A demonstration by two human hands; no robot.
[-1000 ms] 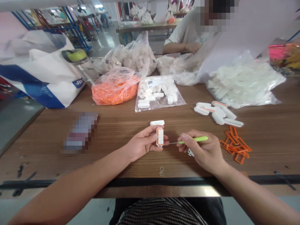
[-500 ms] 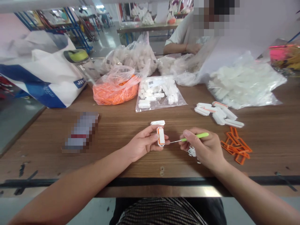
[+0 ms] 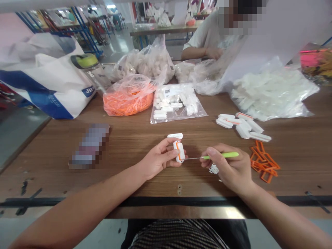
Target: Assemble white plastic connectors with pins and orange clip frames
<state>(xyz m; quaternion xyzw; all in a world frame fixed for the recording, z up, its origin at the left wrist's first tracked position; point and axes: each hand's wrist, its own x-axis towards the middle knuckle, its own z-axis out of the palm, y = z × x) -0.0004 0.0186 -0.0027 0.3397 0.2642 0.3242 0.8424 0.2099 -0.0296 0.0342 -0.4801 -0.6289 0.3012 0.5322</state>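
Between the thumb and fingers of my left hand (image 3: pixel 162 157) is a small white plastic case (image 3: pixel 181 151) with an orange band along it. My right hand (image 3: pixel 228 167) grips a thin metal pick with a green handle (image 3: pixel 228 155), and the pick's tip meets the lower right of the case or lies just beside it. Another white case (image 3: pixel 175 135) lies on the table behind my left hand. Tiny white pieces (image 3: pixel 214 168) are heaped on the table, partly covered by my right hand. Orange rectangular frames (image 3: pixel 264 162) lie in a loose pile to its right.
Several white cases (image 3: pixel 242 126) lie at the right, before a large bag of white parts (image 3: pixel 272 91). Farther back are a bag of orange frames (image 3: pixel 128 98) and an open bag of white cases (image 3: pixel 177 102). A phone (image 3: pixel 89 145) lies left. A co-worker (image 3: pixel 202 45) sits opposite.
The case in my left hand has turned, so its gridded face no longer shows and a smooth white side does. My right hand and the pick have shifted slightly right.
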